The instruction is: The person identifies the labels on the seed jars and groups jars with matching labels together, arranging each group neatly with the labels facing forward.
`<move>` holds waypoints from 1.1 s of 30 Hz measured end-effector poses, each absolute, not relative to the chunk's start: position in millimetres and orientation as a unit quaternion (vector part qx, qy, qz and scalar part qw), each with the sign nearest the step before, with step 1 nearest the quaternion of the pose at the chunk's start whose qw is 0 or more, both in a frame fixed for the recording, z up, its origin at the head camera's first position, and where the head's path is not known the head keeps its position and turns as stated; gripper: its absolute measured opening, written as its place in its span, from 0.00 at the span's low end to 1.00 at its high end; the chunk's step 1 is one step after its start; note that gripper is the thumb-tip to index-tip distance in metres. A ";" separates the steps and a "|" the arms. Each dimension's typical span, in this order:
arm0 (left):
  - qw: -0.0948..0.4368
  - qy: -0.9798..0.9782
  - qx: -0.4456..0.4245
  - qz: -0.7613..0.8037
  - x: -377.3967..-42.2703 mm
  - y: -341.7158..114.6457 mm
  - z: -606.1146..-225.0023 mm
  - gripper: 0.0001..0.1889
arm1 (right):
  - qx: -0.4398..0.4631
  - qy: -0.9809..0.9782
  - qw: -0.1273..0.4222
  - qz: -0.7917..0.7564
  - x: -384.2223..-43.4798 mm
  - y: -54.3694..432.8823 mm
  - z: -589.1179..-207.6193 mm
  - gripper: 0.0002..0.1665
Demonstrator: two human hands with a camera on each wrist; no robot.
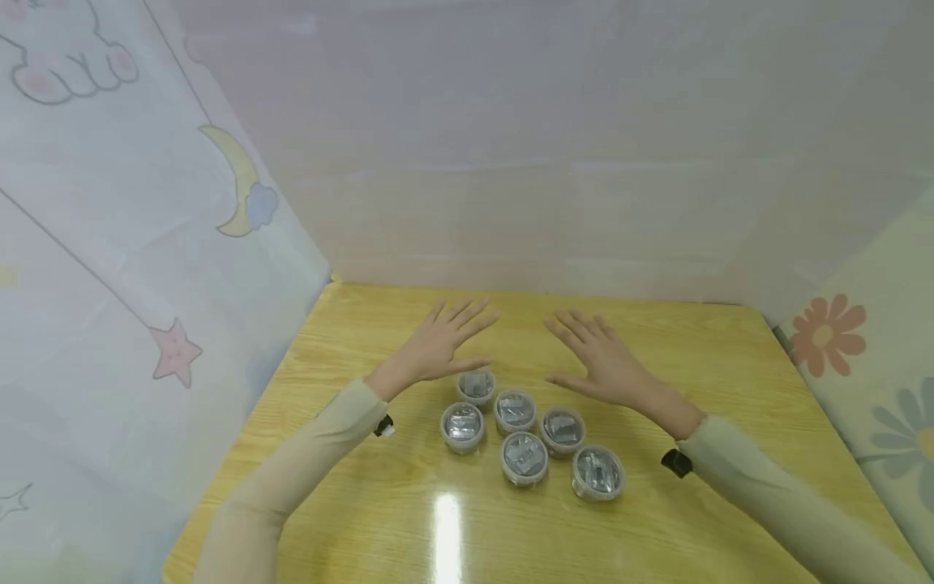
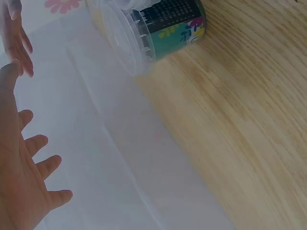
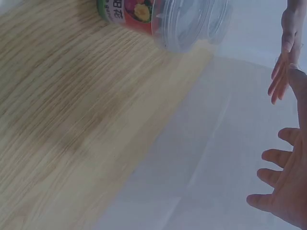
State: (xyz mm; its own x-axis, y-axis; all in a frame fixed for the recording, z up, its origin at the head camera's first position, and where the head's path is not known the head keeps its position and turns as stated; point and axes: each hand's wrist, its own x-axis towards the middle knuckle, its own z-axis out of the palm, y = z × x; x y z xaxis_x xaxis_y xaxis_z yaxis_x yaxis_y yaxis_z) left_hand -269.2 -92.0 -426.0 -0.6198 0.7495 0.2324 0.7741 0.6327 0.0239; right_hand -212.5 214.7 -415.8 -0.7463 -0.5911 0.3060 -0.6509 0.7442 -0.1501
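- Six round clear-plastic tubs (image 1: 524, 457) stand on the yellow wooden table (image 1: 357, 511), at five o'clock from the head view's centre.
- Left hand (image 1: 435, 345): fingers spread, at the tubs' ten o'clock.
- Right hand (image 1: 607, 363): fingers spread, at their two o'clock.

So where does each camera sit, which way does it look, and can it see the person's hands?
Head: worn on the head, looking forward and down at six tubs on the table; sleeved arms, left hand and right hand show.
Left wrist: worn there, looking at a tub with a flowery label; both hands show at the left.
Right wrist: worn there, looking at a tub with a partly red label; both hands show at the right.
Shared: both wrist views show both hands and the wooden table.
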 end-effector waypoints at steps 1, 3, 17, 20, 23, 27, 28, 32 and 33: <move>0.098 -0.898 -0.423 -0.063 -269.2 -92.8 -427.3 0.39 | 0.336 -0.926 0.121 0.127 -213.0 213.4 -416.7 0.51; 0.093 -0.899 -0.422 -0.065 -269.5 -95.2 -429.4 0.40 | 0.340 -0.923 0.122 0.131 -214.5 210.6 -418.3 0.50; 0.066 -0.909 -0.406 -0.062 -265.5 -110.3 -437.8 0.41 | 0.360 -0.911 0.104 0.170 -215.0 190.2 -425.9 0.45; 0.060 -0.910 -0.405 -0.062 -264.0 -109.5 -441.2 0.41 | 0.356 -0.914 0.089 0.174 -213.7 188.1 -430.4 0.43; 0.056 -0.911 -0.405 -0.061 -263.0 -109.0 -445.4 0.41 | 0.354 -0.917 0.079 0.167 -213.7 185.1 -436.2 0.43; 0.045 -0.912 -0.402 -0.070 -261.5 -110.8 -449.0 0.41 | 0.359 -0.915 0.071 0.170 -214.4 178.5 -442.6 0.43; 0.041 -0.912 -0.401 -0.070 -261.2 -111.6 -449.8 0.41 | 0.361 -0.914 0.069 0.171 -214.6 176.8 -443.7 0.43; 0.027 -0.912 -0.401 -0.075 -259.8 -114.3 -452.5 0.40 | 0.362 -0.913 0.061 0.177 -214.4 171.7 -445.8 0.41; 0.024 -0.912 -0.402 -0.076 -259.4 -114.6 -453.1 0.40 | 0.361 -0.914 0.060 0.176 -214.1 171.0 -445.8 0.41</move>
State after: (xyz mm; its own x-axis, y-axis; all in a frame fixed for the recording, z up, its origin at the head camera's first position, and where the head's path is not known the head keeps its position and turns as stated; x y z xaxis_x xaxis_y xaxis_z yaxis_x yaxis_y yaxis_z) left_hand -259.4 -114.6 -453.1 -0.6764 0.7292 0.1042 0.7364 0.6660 0.1192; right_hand -214.1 171.0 -445.8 -0.7318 -0.6392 0.2364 -0.6813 0.6771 -0.2783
